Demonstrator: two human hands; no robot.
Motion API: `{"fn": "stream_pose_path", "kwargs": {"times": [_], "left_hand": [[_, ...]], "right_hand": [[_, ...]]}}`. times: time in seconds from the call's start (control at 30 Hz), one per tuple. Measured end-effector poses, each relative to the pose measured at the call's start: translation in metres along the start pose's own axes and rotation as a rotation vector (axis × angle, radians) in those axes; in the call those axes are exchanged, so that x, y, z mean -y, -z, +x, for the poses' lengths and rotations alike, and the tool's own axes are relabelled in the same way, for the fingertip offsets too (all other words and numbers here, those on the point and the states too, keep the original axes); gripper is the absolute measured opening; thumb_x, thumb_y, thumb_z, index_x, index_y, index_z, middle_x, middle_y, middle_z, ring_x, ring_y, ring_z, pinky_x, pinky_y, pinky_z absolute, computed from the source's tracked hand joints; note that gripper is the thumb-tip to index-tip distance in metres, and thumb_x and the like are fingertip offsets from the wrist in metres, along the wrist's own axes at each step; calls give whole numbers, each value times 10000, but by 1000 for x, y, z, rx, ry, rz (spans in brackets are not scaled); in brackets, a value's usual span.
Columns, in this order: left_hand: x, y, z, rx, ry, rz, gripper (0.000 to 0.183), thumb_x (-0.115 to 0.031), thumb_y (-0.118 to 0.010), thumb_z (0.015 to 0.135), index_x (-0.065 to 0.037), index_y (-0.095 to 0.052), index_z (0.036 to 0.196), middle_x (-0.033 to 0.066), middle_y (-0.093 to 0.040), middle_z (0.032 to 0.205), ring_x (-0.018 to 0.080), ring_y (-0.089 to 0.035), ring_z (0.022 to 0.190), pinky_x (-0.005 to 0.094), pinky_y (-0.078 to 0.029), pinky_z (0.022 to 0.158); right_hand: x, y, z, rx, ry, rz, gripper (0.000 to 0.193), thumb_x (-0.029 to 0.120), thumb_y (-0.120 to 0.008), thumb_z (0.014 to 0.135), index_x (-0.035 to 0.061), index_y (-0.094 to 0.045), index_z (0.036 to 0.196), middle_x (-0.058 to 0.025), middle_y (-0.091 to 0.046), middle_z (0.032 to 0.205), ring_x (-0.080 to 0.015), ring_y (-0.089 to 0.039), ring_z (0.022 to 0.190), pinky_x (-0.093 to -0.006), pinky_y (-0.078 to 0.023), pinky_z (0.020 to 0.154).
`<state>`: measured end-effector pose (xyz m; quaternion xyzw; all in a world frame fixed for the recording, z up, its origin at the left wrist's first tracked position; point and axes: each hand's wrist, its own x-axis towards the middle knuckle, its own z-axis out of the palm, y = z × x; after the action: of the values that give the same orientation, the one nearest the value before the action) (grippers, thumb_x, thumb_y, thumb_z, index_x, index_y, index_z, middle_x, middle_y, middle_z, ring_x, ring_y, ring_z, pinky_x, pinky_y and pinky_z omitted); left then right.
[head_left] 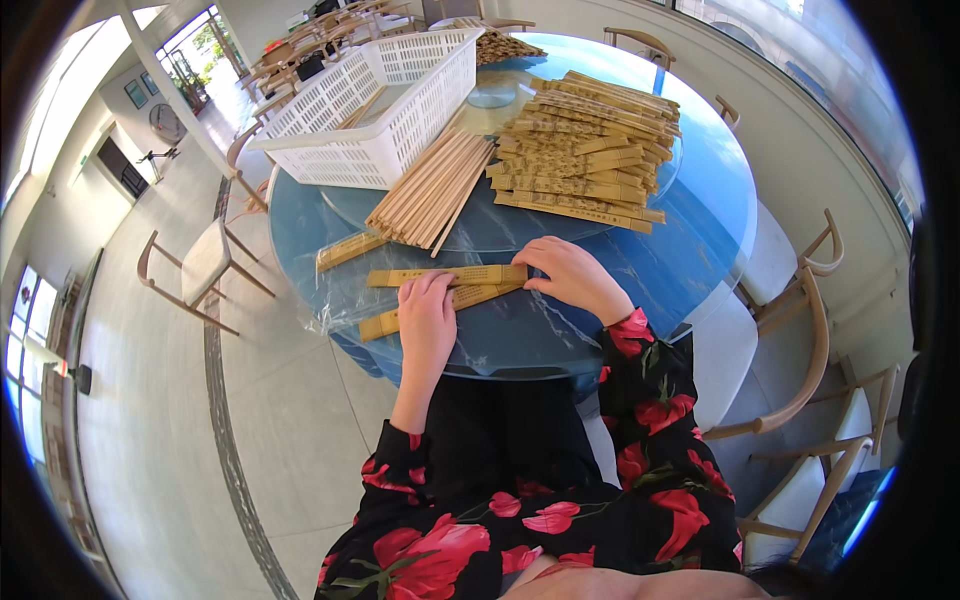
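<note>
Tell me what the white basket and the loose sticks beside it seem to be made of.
White basket: probably moulded plastic, with a uniform white lattice of slots. Loose sticks: likely bare wood or bamboo, pale tan, matte, straight and thin.

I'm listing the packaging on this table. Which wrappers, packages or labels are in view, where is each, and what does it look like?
Sleeve under hands: long flat tan paper wrapper with darker print, left hand on it, right hand at its end.
Second sleeve: same kind, just below, angled.
Loose sleeve: left of the bare chopsticks.
Stack of sleeves: far right, tan.
</note>
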<state>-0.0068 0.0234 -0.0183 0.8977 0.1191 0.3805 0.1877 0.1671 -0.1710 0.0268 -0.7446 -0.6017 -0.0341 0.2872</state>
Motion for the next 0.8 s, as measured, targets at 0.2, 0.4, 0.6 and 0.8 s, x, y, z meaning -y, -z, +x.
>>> {"fn": "stream_pose_path", "kwargs": {"times": [0.2,0.4,0.6,0.8], "left_hand": [[-3,3,0,3,5,29,225,-28,-628,885,-41,-705,1096,97,-693,1155,344,-594,1065,418,-457,987],[-3,1,0,7,5,26,226,-32,-627,886,-48,-708,1097,97,-692,1158,345,-593,1069,422,-455,992],[-3,2,0,8,10,31,228,-37,-627,888,-50,-709,1101,97,-691,1160,347,-592,1075,425,-455,995],[-5,3,0,20,23,20,240,-40,-628,892,-50,-702,1120,98,-685,1172,349,-583,1092,427,-456,997]], "right_hand": [[0,-5,1,-11,-3,-17,276,148,-700,849,57,-654,1105,-93,-650,1066,-318,-600,1070,-416,-490,938],[0,-6,1,-2,-4,-26,254,146,-688,854,58,-659,1091,-90,-648,1054,-313,-607,1053,-416,-496,916],[-6,-8,1,-4,4,12,230,151,-681,864,54,-664,1073,-94,-650,1051,-320,-607,1046,-420,-494,918],[-8,-9,2,-6,-28,33,189,156,-664,888,47,-677,1042,-106,-669,999,-332,-619,1011,-425,-496,900]]}}
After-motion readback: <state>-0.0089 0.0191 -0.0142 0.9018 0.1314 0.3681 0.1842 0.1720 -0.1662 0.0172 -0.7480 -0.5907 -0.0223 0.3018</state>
